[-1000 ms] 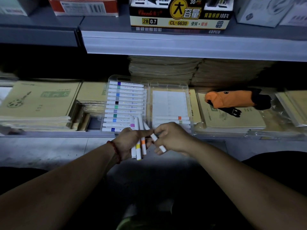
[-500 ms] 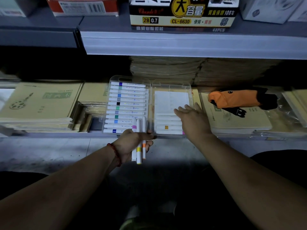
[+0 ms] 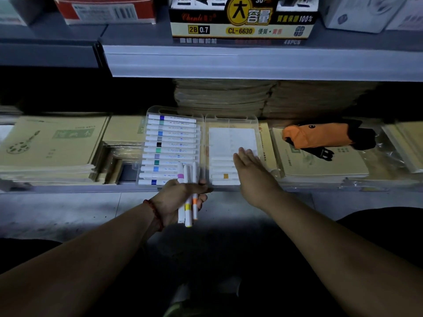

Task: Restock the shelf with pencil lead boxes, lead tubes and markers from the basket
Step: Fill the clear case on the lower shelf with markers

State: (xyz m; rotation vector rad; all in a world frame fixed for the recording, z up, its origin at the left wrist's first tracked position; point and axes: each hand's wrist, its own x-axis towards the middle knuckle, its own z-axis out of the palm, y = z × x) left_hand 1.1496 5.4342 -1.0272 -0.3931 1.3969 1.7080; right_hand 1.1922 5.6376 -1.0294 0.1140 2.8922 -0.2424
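An open clear plastic marker case point(image 3: 204, 115) lies on the lower shelf. Its left half holds a full row of white markers point(image 3: 170, 145) with coloured bands. The right half holds a few white markers point(image 3: 223, 172) near its front. My left hand point(image 3: 180, 200) grips three white markers point(image 3: 188, 209) upright just in front of the case. My right hand point(image 3: 249, 168) lies flat, fingers straight, over the markers in the right half. A black and yellow pencil lead box point(image 3: 242, 21) stands on the upper shelf.
Stacks of tan notebooks point(image 3: 48, 145) fill the lower shelf on both sides. An orange and black folded umbrella point(image 3: 325, 136) rests on the notebooks at the right. A red box point(image 3: 105, 10) and white boxes point(image 3: 366, 12) sit on the upper shelf. Grey floor lies below.
My right hand took one marker from the left hand's bunch, laid it in the case's right half, and now rests flat there. The left hand holds three markers, almost still.
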